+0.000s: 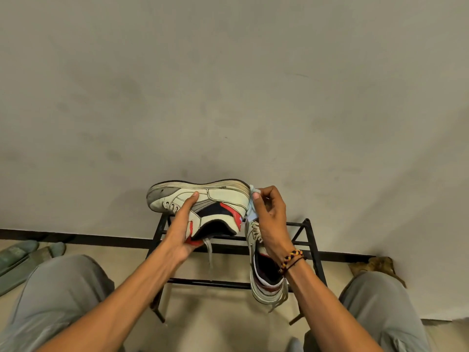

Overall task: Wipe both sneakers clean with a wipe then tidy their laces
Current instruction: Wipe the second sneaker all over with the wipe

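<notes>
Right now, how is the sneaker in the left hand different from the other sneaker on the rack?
The held sneaker is lifted and turned sole-up, gripped by the left hand; the second sneaker rests on the black rack, sole down.

The right hand presses a wipe against the held sneaker's heel; nothing wipes the second sneaker.

The held sneaker shows its side; the second sneaker shows its opening from above.

Both are off-white with red and dark panels and loose laces.

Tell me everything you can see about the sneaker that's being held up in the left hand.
The held sneaker is off-white with grey, black and red panels and looks like scuffed leather. It is turned upside down, its dirty sole facing up, toe to the left. The left hand grips its side and collar, raising it above the black rack. A loose lace hangs below. The right hand presses a pale wipe against its heel.
</notes>
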